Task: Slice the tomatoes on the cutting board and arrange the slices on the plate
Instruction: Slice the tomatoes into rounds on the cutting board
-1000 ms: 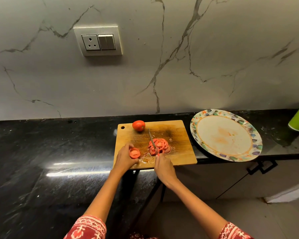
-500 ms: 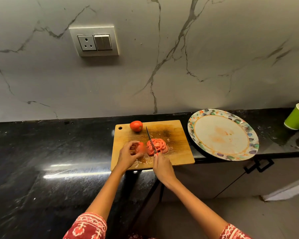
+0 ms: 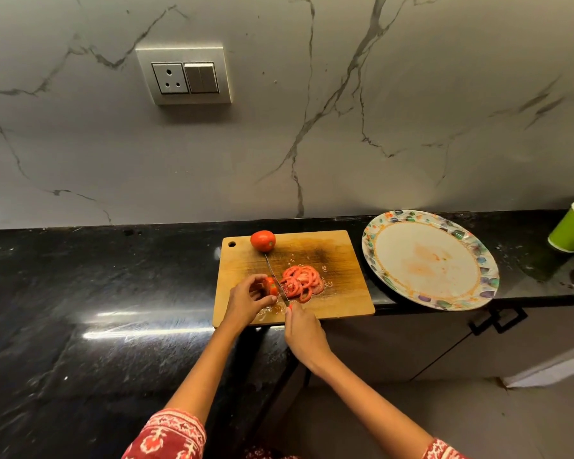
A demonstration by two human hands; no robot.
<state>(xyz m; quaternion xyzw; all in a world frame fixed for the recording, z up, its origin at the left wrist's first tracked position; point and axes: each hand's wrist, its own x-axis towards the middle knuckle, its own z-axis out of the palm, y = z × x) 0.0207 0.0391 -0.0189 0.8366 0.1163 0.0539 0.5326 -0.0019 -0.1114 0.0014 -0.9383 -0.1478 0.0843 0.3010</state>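
- Left hand (image 3: 246,301) pinches a tomato piece (image 3: 270,286) on the cutting board (image 3: 342,286).
- Right hand (image 3: 304,332) grips the knife (image 3: 274,276), blade against it.
- Slices (image 3: 302,282) lie beside it; plate (image 3: 478,260) sits right, on the bench (image 3: 80,276).

A cutting board (image 3: 338,293) lay on the counter (image 3: 96,293), with a plate (image 3: 478,256) just to its right and a cup (image 3: 572,231) farther right. On the board, a whole tomato (image 3: 262,241) sat at the back, a heap of slices (image 3: 301,282) in the middle, and a tomato piece (image 3: 271,286) left of the heap.
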